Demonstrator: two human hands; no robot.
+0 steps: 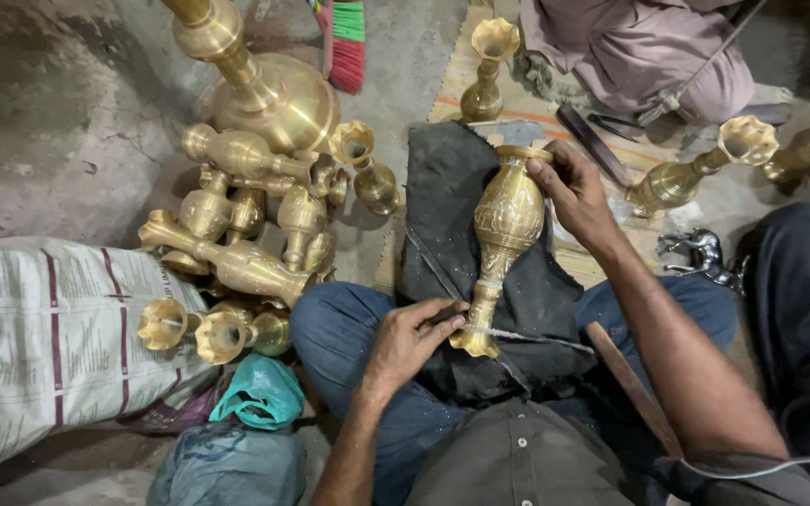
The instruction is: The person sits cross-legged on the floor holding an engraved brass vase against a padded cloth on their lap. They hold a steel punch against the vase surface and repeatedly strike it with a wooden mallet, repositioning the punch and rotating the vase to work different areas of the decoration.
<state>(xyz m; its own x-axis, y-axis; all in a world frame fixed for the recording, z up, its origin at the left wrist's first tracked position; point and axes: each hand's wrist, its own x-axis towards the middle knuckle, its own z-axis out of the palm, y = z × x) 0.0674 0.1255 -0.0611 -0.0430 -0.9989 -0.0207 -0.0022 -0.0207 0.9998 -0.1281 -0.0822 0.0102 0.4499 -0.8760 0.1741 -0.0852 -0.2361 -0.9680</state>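
Closest, my left hand [412,339] pinches a thin tool [517,334] at the brass vase [504,234] foot; right hand [577,192] clamps its rim, piled vases [246,234] crowding left.

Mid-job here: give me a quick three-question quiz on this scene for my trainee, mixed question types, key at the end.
1. True or false: the right hand grips the rim of the engraved brass vase lying on the dark cloth.
2. Multiple choice: the left hand presses a thin metal tool against the vase's A) mouth B) belly C) foot.
3. Short answer: on which side of the person's lap does the pile of brass vases lie?

Key: 1 true; 2 C; 3 on the person's left, above the printed sack.
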